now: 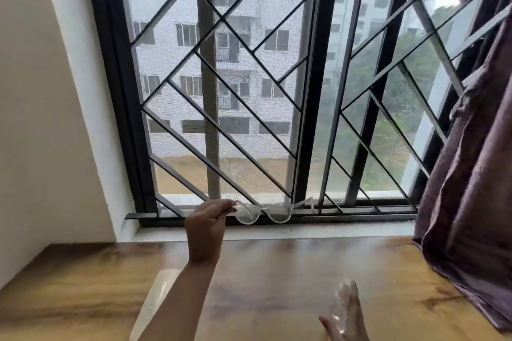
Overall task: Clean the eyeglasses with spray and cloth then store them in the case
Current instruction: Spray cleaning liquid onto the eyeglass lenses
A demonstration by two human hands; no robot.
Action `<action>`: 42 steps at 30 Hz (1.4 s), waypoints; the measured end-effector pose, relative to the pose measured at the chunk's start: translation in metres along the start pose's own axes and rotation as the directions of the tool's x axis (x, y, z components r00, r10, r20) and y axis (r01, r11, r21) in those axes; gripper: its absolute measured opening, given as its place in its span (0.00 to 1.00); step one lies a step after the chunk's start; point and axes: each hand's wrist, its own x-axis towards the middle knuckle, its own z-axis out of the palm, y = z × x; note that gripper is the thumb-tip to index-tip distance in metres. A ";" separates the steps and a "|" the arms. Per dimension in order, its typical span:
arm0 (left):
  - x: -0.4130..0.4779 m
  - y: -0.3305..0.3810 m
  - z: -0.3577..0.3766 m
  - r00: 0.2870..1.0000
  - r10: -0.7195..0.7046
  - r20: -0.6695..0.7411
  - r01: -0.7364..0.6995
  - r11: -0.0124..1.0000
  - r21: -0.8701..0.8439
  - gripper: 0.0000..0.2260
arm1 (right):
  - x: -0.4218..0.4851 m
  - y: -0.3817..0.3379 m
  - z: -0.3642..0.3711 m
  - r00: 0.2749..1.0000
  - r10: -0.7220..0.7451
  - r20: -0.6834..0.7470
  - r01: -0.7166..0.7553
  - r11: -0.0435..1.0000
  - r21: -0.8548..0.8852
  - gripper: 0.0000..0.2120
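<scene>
Grilled window [249, 91] above brown wooden worktop [277, 271]; left hand [206, 227] pinches clear-framed eyeglasses [263, 213]; right hand [349, 318] blurred, grip untellable; storing seemingly remains.

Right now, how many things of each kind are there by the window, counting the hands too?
Hands: 2, left hand, right hand
Eyeglasses: 1
Purple curtain: 1
Cream object under the left arm: 1
Blurred clear thing by the right hand: 1
Total: 6
</scene>
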 end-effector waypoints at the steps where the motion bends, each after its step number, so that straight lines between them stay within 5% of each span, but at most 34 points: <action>1: -0.001 0.001 0.002 1.000 -0.006 0.002 0.006 1.000 -0.007 0.08 | 0.002 0.004 0.001 0.999 -0.037 -0.004 0.037 0.999 0.000 0.49; 8: 0.001 -0.001 0.004 1.000 -0.027 0.010 0.027 0.999 -0.023 0.08 | 0.005 -0.051 0.007 0.974 -0.228 0.011 0.228 0.972 -0.062 0.40; 11: 0.002 -0.004 0.003 1.000 -0.023 0.012 0.024 0.999 -0.027 0.07 | 0.002 -0.103 0.021 0.954 -0.301 -0.011 0.300 0.952 -0.054 0.45; 18: -0.004 -0.002 0.005 1.000 -0.003 -0.028 0.001 0.998 -0.067 0.06 | 0.007 -0.199 0.036 0.782 -0.624 -0.006 0.621 0.780 -0.079 0.48; 36: 0.003 -0.005 0.002 0.997 0.003 -0.079 -0.010 0.995 -0.097 0.08 | 0.002 -0.212 0.045 0.823 -0.557 -0.110 0.552 0.830 -0.078 0.40; 42: 0.005 -0.006 0.002 0.997 -0.002 -0.081 -0.005 0.996 -0.088 0.09 | -0.006 -0.214 0.037 0.795 -0.584 -0.163 0.583 0.810 -0.055 0.50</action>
